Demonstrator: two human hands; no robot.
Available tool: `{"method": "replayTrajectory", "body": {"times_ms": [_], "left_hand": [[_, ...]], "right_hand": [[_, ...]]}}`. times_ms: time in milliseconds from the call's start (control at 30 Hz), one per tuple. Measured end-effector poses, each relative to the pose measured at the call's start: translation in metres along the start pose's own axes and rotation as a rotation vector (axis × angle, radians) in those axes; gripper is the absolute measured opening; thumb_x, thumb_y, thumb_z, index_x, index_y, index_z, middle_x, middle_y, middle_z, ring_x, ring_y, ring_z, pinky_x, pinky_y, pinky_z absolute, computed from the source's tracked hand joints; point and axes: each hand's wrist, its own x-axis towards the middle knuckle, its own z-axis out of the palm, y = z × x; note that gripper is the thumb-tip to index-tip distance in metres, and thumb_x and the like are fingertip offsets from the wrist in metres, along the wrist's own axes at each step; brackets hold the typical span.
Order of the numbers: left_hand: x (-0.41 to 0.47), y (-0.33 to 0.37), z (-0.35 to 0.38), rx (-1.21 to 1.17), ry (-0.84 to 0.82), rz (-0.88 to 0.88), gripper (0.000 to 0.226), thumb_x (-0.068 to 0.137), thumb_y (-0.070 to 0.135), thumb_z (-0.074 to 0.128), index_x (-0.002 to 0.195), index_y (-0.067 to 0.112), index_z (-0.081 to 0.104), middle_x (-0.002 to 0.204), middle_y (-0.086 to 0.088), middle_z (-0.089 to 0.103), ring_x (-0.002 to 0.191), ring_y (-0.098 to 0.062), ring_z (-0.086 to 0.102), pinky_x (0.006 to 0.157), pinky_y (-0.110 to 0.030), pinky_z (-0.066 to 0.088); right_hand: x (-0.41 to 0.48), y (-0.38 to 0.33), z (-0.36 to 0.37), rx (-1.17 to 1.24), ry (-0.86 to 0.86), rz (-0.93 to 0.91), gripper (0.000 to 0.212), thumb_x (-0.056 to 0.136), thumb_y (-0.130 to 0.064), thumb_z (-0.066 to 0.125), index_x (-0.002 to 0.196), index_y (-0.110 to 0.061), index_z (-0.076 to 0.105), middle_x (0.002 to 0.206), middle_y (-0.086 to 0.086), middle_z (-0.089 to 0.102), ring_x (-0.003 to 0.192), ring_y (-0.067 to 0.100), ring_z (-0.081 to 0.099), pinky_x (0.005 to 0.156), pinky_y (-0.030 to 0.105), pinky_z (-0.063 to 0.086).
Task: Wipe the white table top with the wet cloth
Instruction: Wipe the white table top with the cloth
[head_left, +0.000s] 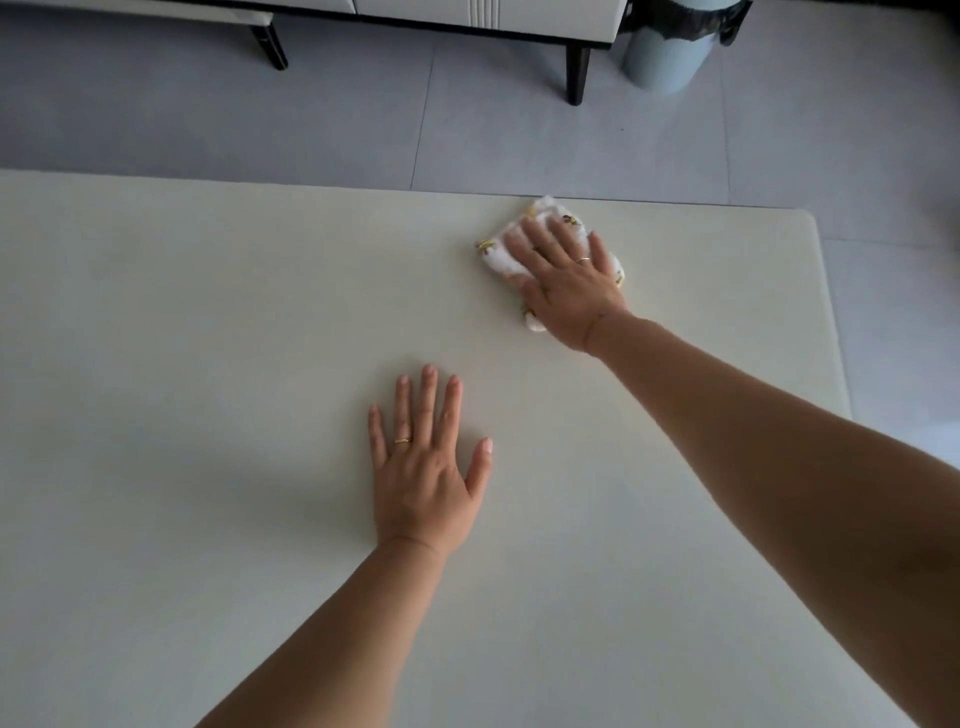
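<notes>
The white table top (208, 322) fills most of the view. A white cloth (500, 254) with small yellow marks lies bunched near the table's far edge, right of centre. My right hand (566, 280) lies flat on top of the cloth with fingers spread, pressing it onto the table, arm stretched out. My left hand (426, 467) rests palm down on the bare table in the middle, fingers apart, holding nothing. Both hands wear a ring.
Beyond the far edge is grey tiled floor (311, 119). A white cabinet on dark legs (576, 73) stands at the back, with a pale bin (670, 47) lined with a black bag at the back right. The table's right edge (831, 322) is close to my right arm.
</notes>
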Motion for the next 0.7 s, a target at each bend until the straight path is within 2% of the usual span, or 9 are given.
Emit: {"method": "replayTrajectory", "body": {"times_ms": [133,200,267,333,400,467,533,633,700], "left_hand": [[0.001,-0.001,0.003,-0.012,0.001,0.001,0.068,0.090,0.054,0.031,0.149,0.021,0.025,0.158,-0.005,0.020,0.146,-0.028,0.016,0.116,-0.054,0.011],[0.001,-0.001,0.003,-0.019,-0.005,-0.001,0.067,0.090,0.054,0.030,0.149,0.022,0.024,0.158,-0.006,0.019,0.146,-0.028,0.014,0.116,-0.054,0.009],[0.000,-0.001,0.002,-0.034,-0.013,-0.006,0.067,0.090,0.053,0.030,0.149,0.021,0.024,0.158,-0.006,0.018,0.146,-0.028,0.013,0.116,-0.054,0.008],[0.000,-0.001,0.002,-0.043,-0.013,0.004,0.066,0.090,0.052,0.031,0.148,0.020,0.025,0.158,-0.008,0.019,0.146,-0.029,0.014,0.116,-0.055,0.008],[0.000,-0.001,0.002,-0.043,-0.015,0.010,0.067,0.090,0.051,0.030,0.148,0.019,0.025,0.158,-0.009,0.020,0.146,-0.030,0.014,0.116,-0.055,0.008],[0.000,-0.001,0.001,-0.032,-0.022,0.019,0.067,0.091,0.051,0.028,0.149,0.018,0.024,0.158,-0.009,0.019,0.146,-0.030,0.013,0.116,-0.056,0.008],[0.001,0.000,0.001,-0.014,-0.033,0.021,0.067,0.092,0.051,0.027,0.149,0.018,0.021,0.159,-0.009,0.016,0.146,-0.030,0.010,0.116,-0.056,0.006],[0.000,-0.001,-0.004,-0.019,-0.059,0.028,0.066,0.094,0.051,0.029,0.150,0.018,0.019,0.159,-0.008,0.012,0.147,-0.030,0.006,0.116,-0.055,0.000],[0.000,-0.001,-0.004,-0.037,-0.072,0.031,0.064,0.096,0.048,0.030,0.151,0.018,0.015,0.160,-0.006,0.007,0.147,-0.028,0.002,0.115,-0.054,-0.004]], "right_hand": [[-0.024,0.024,-0.001,0.172,0.099,0.488,0.051,0.099,-0.041,0.020,0.149,-0.036,0.009,0.160,-0.006,-0.003,0.146,0.023,-0.009,0.114,0.053,-0.010],[-0.042,-0.020,0.016,0.135,0.106,0.384,0.053,0.098,-0.041,0.024,0.149,-0.036,0.009,0.160,-0.005,-0.002,0.146,0.025,-0.010,0.111,0.053,-0.014],[-0.064,-0.054,0.029,0.087,0.041,0.112,0.053,0.098,-0.044,0.022,0.149,-0.037,0.010,0.160,-0.007,0.000,0.146,0.025,-0.008,0.112,0.052,-0.014],[-0.080,-0.044,0.030,0.022,0.023,0.000,0.051,0.099,-0.045,0.020,0.148,-0.038,0.009,0.159,-0.009,0.001,0.146,0.021,-0.006,0.114,0.049,-0.010],[-0.094,-0.013,0.023,0.067,0.047,0.198,0.050,0.100,-0.044,0.019,0.148,-0.039,0.009,0.159,-0.010,0.001,0.146,0.017,-0.006,0.116,0.046,-0.009],[-0.113,0.002,0.023,0.165,0.105,0.530,0.050,0.100,-0.043,0.020,0.148,-0.039,0.009,0.160,-0.009,0.000,0.146,0.019,-0.008,0.116,0.047,-0.010],[-0.124,-0.030,0.032,0.199,0.125,0.647,0.051,0.099,-0.043,0.022,0.148,-0.039,0.009,0.160,-0.007,-0.002,0.146,0.023,-0.010,0.113,0.050,-0.015],[-0.143,-0.090,0.049,0.144,0.046,0.284,0.053,0.096,-0.046,0.021,0.148,-0.039,0.010,0.159,-0.008,-0.002,0.146,0.023,-0.011,0.110,0.045,-0.020],[-0.161,-0.080,0.048,0.080,0.017,0.134,0.051,0.098,-0.045,0.021,0.148,-0.040,0.010,0.159,-0.010,0.000,0.146,0.019,-0.008,0.112,0.043,-0.016]]}}
